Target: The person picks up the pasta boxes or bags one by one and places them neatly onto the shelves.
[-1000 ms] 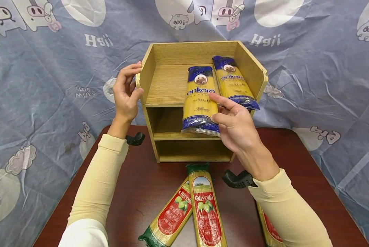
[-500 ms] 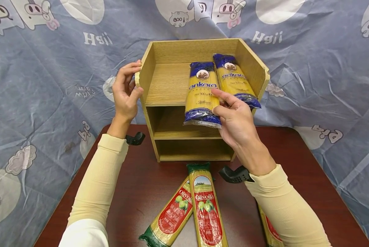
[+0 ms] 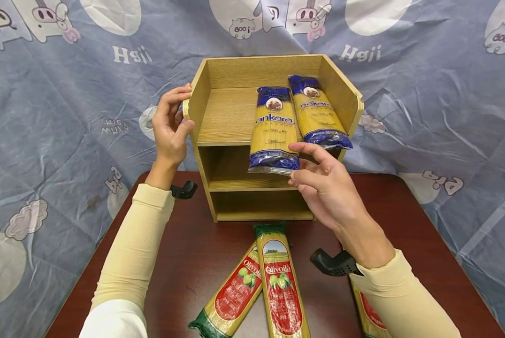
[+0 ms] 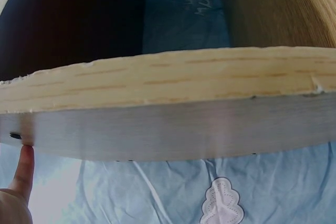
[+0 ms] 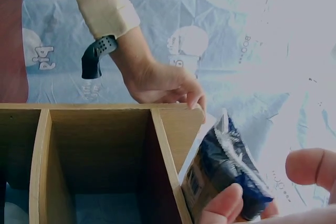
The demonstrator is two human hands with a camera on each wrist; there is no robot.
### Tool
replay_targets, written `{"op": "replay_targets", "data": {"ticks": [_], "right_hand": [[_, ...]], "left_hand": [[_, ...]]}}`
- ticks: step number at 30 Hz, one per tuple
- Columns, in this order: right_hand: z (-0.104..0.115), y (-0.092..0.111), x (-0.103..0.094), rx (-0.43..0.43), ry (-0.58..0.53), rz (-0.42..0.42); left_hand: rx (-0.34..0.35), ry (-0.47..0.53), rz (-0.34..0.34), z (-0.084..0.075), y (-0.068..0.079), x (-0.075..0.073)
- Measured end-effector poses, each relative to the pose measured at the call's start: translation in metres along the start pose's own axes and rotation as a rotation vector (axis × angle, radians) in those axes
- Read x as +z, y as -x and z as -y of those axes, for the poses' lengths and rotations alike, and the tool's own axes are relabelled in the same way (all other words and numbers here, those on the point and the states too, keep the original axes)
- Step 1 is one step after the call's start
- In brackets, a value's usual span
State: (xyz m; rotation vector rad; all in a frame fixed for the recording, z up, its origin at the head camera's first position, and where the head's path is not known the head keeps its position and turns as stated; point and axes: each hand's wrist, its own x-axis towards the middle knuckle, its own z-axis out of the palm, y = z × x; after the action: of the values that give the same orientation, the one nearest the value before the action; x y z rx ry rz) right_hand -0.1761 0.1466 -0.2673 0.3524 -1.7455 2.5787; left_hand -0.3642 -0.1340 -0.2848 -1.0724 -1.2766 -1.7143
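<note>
A yellow and blue pack of spaghetti (image 3: 274, 129) lies on the upper board of the wooden shelf unit (image 3: 230, 112), its near end jutting past the front edge. My right hand (image 3: 330, 188) is at that end's right corner, fingers spread and loosened around it. In the right wrist view, one digit stands apart from the blue pack end (image 5: 231, 166), while another fingertip is close against it. A second such spaghetti pack (image 3: 317, 112) rests along the right side wall. My left hand (image 3: 171, 124) holds the left side panel by its front edge, thumb in front, fingers behind.
Two green-ended spaghetti packs with red labels lie crossed on the dark red table (image 3: 172, 263), the upper pack (image 3: 279, 281) over the other pack (image 3: 235, 293). Another pack (image 3: 368, 310) is partly hidden under my right forearm. A blue printed cloth (image 3: 66, 117) hangs behind.
The pack moved slightly back over the shelf, its near end lifting a little in view. My right hand then loosened and drew back toward the pack's corner. The left hand stayed put.
</note>
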Motion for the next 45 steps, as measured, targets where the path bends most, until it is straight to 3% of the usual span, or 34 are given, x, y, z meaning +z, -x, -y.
{"op": "replay_targets", "data": {"ticks": [9, 14, 18, 23, 27, 36, 45], "right_hand": [[-0.001, 0.022, -0.001, -0.015, 0.131, 0.09], [-0.004, 0.024, 0.002, -0.067, 0.204, 0.101], [-0.008, 0.019, 0.007, -0.039, 0.245, 0.129], [-0.013, 0.009, 0.012, 0.036, 0.161, 0.207], [-0.015, 0.003, 0.012, 0.037, 0.105, 0.225], [-0.014, -0.012, 0.006, -0.005, 0.031, 0.163], [-0.015, -0.028, 0.001, 0.015, 0.021, 0.101]], "left_hand": [[0.001, 0.004, 0.003, -0.002, -0.001, 0.0], [-0.008, -0.004, 0.007, -0.005, -0.001, 0.001], [-0.01, -0.014, 0.006, -0.005, 0.0, 0.0], [-0.01, -0.02, 0.011, -0.003, 0.0, -0.001], [-0.013, -0.017, 0.013, -0.003, -0.001, 0.0], [-0.011, 0.0, 0.005, -0.003, -0.002, -0.001], [-0.003, 0.007, 0.006, 0.0, 0.0, -0.001]]}}
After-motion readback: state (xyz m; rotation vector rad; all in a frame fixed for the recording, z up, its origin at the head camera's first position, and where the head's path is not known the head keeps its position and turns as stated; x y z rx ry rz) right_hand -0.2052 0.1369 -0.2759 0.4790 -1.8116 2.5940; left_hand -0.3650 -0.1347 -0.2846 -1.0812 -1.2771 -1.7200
